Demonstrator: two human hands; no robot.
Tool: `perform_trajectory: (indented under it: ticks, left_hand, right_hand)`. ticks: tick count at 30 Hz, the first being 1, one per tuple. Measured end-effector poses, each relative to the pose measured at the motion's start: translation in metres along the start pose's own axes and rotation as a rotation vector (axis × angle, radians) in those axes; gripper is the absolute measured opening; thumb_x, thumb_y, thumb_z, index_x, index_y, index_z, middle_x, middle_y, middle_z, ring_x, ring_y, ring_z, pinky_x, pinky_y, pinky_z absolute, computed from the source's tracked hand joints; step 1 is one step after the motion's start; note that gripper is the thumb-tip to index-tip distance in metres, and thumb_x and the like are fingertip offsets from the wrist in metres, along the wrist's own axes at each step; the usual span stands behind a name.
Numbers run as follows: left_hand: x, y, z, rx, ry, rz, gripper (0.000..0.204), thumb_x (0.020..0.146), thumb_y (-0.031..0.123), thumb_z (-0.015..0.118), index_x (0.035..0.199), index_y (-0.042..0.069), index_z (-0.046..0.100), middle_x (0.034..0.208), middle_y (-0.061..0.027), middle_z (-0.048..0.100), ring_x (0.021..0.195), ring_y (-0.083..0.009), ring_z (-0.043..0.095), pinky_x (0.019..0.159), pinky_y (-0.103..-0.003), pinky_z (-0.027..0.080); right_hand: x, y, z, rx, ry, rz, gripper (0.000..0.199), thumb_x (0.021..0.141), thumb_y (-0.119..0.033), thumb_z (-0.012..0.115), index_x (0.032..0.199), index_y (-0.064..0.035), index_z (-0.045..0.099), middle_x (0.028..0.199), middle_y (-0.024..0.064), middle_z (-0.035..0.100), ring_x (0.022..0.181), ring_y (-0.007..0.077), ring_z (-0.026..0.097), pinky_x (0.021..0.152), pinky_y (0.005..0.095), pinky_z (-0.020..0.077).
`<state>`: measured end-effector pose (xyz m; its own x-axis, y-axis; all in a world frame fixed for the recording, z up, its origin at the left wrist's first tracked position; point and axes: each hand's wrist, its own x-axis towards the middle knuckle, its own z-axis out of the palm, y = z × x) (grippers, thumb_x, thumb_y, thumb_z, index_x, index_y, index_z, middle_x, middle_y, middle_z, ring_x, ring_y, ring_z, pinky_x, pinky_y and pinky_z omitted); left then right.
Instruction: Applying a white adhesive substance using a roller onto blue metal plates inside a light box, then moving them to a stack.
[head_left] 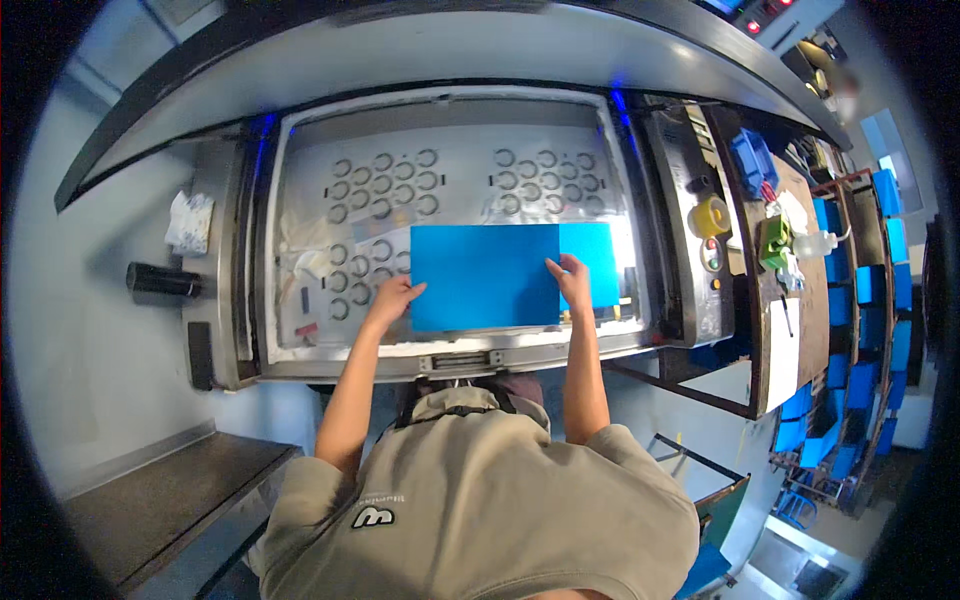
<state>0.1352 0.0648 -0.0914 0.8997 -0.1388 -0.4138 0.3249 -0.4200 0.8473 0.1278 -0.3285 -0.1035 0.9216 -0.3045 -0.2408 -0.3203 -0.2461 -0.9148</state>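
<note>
A flat blue sheet point(485, 278) spans the space between my two hands, over the front part of a framed glass bed point(460, 142). My left hand point(396, 298) pinches its left edge between thumb and fingers. At its right edge, my right hand point(572, 282) has closed on the sheet. A second blue sheet point(590, 255) shows to the right, partly covered by the first. Dark C-shaped marks point(385, 185) in groups lie across the bed, and the sheets hide some of them. Whether the held sheet touches the bed, I cannot tell.
A wide lid point(450, 50) stands raised behind the bed. Right of it are a yellow tape roll point(711, 216), buttons point(712, 255), a blue bin point(752, 162) and a bottle point(815, 243). A rack point(865, 290) holds several blue sheets. A black cylinder point(160, 281) is left.
</note>
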Motion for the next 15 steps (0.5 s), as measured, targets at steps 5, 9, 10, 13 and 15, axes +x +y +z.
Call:
perform_trajectory:
  ticks: [5,9,10,13,15]
  left_hand:
    - [0.034,0.013,0.102,0.021,-0.139,-0.033,0.035,0.088,0.027,0.073,0.071,0.003,0.054,0.059,-0.0057,0.059,0.051,-0.012,0.057,0.045,-0.031,0.043]
    - [0.06,0.028,0.16,-0.022,-0.208,-0.065,0.034,0.089,0.027,0.072,0.072,0.002,0.055,0.06,-0.007,0.061,0.051,-0.0134,0.061,0.044,-0.031,0.046]
    - [0.064,0.023,0.167,-0.019,-0.198,-0.072,0.034,0.089,0.027,0.072,0.072,0.002,0.055,0.06,-0.007,0.061,0.051,-0.0134,0.061,0.044,-0.031,0.046]
    - [0.073,0.017,0.182,0.034,-0.126,-0.018,0.04,0.091,0.036,0.068,0.077,0.003,0.053,0.062,-0.0079,0.06,0.05,-0.0156,0.06,0.043,-0.031,0.046]
    - [0.079,0.02,0.193,0.201,-0.071,-0.087,0.032,0.091,0.03,0.068,0.081,0.001,0.057,0.061,-0.0095,0.062,0.049,-0.0179,0.062,0.044,-0.034,0.048]
  right_hand:
    - [0.044,0.023,-0.081,-0.468,0.082,0.032,0.046,0.08,-0.034,0.076,0.11,0.0007,0.068,0.091,0.0201,0.07,0.09,0.0338,0.069,0.079,0.0399,0.0516]
    - [0.071,0.065,-0.115,-0.515,0.273,-0.091,0.046,0.082,-0.033,0.073,0.112,0.001,0.068,0.093,0.0221,0.07,0.093,0.0378,0.068,0.082,0.0446,0.0519]
    - [0.076,0.063,-0.119,-0.509,0.262,-0.093,0.046,0.082,-0.033,0.073,0.112,0.001,0.068,0.093,0.0221,0.07,0.093,0.0378,0.068,0.082,0.0446,0.0519]
    - [0.092,0.068,-0.131,-0.465,0.13,0.125,0.046,0.082,-0.034,0.072,0.112,0.0009,0.068,0.095,0.0217,0.071,0.094,0.0377,0.068,0.082,0.0438,0.0524]
    - [0.103,0.081,-0.139,-0.368,0.121,0.157,0.044,0.082,-0.034,0.07,0.109,0.0008,0.07,0.097,0.0219,0.071,0.095,0.0363,0.068,0.082,0.0425,0.0526]
